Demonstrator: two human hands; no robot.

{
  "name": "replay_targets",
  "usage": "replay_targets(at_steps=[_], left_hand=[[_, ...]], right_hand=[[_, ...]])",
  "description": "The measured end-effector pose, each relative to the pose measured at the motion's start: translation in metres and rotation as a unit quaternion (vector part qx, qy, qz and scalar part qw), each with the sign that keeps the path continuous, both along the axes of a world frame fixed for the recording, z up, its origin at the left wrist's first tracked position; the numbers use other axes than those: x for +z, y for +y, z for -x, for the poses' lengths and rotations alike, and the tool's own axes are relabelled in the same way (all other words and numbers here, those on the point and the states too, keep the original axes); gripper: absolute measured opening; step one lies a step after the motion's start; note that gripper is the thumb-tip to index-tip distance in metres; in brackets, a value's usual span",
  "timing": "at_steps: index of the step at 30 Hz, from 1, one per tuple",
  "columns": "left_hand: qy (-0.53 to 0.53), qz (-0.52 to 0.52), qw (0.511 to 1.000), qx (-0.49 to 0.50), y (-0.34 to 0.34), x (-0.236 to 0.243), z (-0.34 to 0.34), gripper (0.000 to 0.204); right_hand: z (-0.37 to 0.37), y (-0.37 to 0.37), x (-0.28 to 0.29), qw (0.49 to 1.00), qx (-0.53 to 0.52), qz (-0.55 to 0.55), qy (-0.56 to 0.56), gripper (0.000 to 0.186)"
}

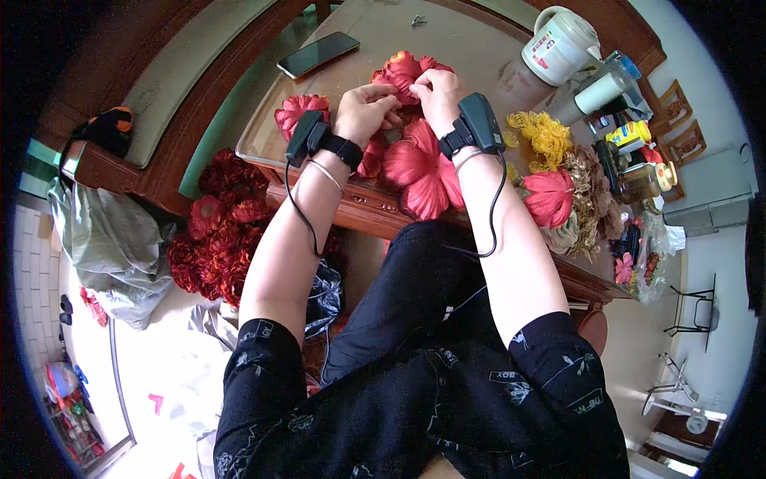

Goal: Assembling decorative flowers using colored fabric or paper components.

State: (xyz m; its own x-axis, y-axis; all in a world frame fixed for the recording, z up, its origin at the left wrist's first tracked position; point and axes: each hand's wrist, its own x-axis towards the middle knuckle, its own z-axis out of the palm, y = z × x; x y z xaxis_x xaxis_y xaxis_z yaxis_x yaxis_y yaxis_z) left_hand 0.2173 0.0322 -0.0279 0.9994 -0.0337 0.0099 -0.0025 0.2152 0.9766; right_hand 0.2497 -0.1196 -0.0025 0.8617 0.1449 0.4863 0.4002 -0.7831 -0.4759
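Note:
Over the table, my left hand (365, 113) is closed, thumb and fingers pinched at the near left side of a red artificial flower (401, 72). My right hand (439, 97) pinches the same flower's petals from the right; the exact grip points are partly hidden by the fingers. Just below the hands, large red fabric petals (421, 169) lie at the table's near edge. Another red petal cluster (298, 112) sits left of my left hand. Each wrist wears a black strapped device with a cable.
A phone (319, 54) lies far left on the table (375, 36). A white jug (558, 48) stands far right, near bottles and jars. Yellow flowers (546, 140) and a red flower (548, 197) lie right of my forearm. Dark red flowers (219, 239) are heaped at the left.

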Motion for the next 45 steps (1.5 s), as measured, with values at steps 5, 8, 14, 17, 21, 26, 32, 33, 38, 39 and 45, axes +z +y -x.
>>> replay_targets(at_steps=[5, 8, 14, 17, 21, 26, 32, 33, 38, 39, 45], left_hand=[[0.005, 0.002, 1.0, 0.001, -0.006, -0.006, -0.009, 0.02], [0.02, -0.021, 1.0, 0.001, -0.004, -0.005, -0.012, 0.017], [0.038, 0.023, 0.999, 0.015, -0.006, -0.014, -0.023, 0.015], [0.031, 0.029, 0.999, 0.01, -0.01, -0.013, -0.021, 0.014], [0.024, 0.026, 0.999, 0.012, -0.006, -0.015, -0.02, 0.012], [0.02, 0.034, 0.999, 0.007, -0.009, -0.013, -0.018, 0.014], [0.016, 0.03, 0.999, 0.014, -0.008, -0.014, -0.018, 0.015], [0.017, 0.027, 0.999, 0.016, -0.009, -0.013, -0.018, 0.016], [0.015, 0.014, 0.999, 0.029, -0.01, -0.012, -0.016, 0.013], [0.014, 0.017, 0.999, 0.027, -0.011, -0.013, -0.017, 0.012], [0.039, 0.015, 0.997, 0.061, -0.011, -0.014, -0.018, 0.006]], right_hand=[[-0.008, -0.004, -0.01, 0.999, 0.018, -0.006, -0.027, 0.014], [-0.006, 0.0, -0.008, 0.999, 0.017, 0.02, -0.033, 0.014], [-0.011, -0.001, -0.019, 0.999, 0.007, -0.016, -0.027, 0.02], [-0.013, -0.006, -0.022, 1.0, 0.011, -0.022, -0.017, 0.021], [-0.001, -0.001, -0.005, 1.0, 0.004, 0.027, -0.003, 0.017], [-0.003, -0.003, -0.008, 0.999, 0.011, 0.041, -0.024, 0.011], [-0.006, -0.003, -0.012, 0.998, 0.017, 0.049, -0.046, 0.007], [-0.006, -0.003, -0.012, 0.997, 0.018, 0.051, -0.051, 0.006], [-0.008, -0.002, -0.015, 0.997, 0.02, 0.044, -0.052, 0.005], [-0.012, -0.002, -0.018, 0.998, 0.02, 0.034, -0.05, 0.005], [-0.012, 0.0, -0.017, 0.996, -0.063, 0.005, -0.059, 0.006]])
